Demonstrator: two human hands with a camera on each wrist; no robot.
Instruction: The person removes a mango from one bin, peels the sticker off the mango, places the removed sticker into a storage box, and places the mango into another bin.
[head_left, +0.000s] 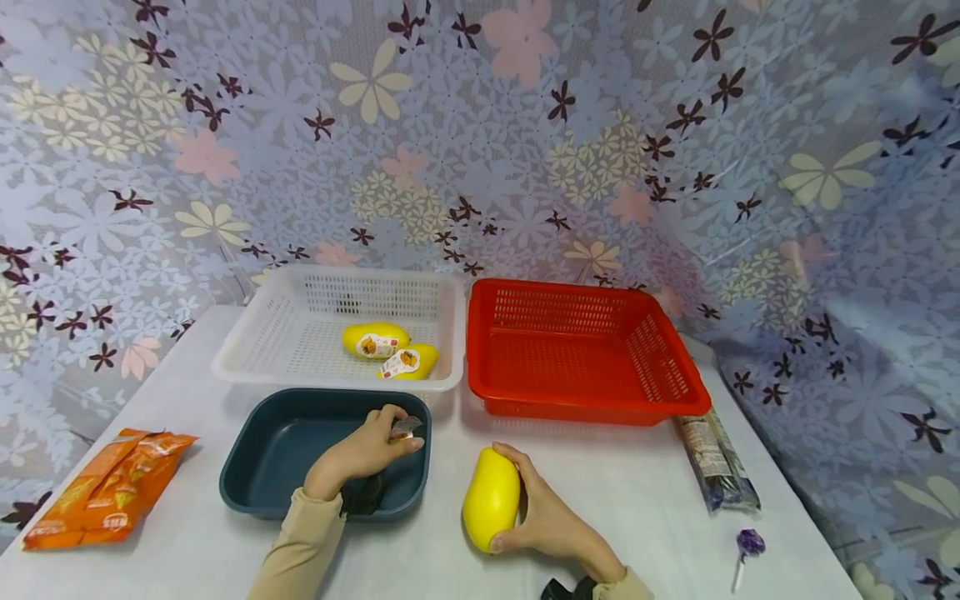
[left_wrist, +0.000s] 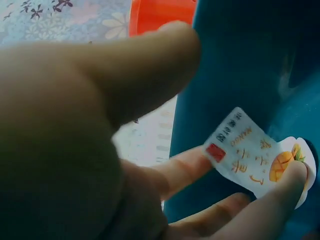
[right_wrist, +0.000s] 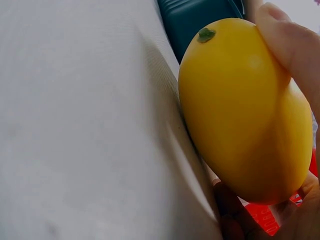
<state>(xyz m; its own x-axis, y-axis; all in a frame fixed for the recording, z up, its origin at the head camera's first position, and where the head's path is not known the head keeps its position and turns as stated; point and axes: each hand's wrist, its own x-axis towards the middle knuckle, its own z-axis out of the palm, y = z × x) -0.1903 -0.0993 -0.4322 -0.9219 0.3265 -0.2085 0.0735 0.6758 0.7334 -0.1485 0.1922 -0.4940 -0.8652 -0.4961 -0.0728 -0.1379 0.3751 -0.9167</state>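
Note:
A smooth yellow mango (head_left: 491,502) stands in my right hand (head_left: 551,521) over the white table. In the right wrist view, my thumb lies along one side of the mango (right_wrist: 240,110), with fingers under the other; a green stem spot shows at its top. My left hand (head_left: 367,452) is inside the dark teal basin (head_left: 258,492), by its right wall. A white label (left_wrist: 250,150) with a printed mango lies across its fingers, one fingertip over the picture and another at the far edge. The left thumb is apart from the label.
Behind the basin, a white basket (head_left: 262,342) holds two labelled mangoes (head_left: 375,340). A red basket (head_left: 585,400) stands beside it. An orange snack packet (head_left: 112,492) lies at left; a dark packet (head_left: 716,462) and a purple lollipop (head_left: 750,543) lie at right.

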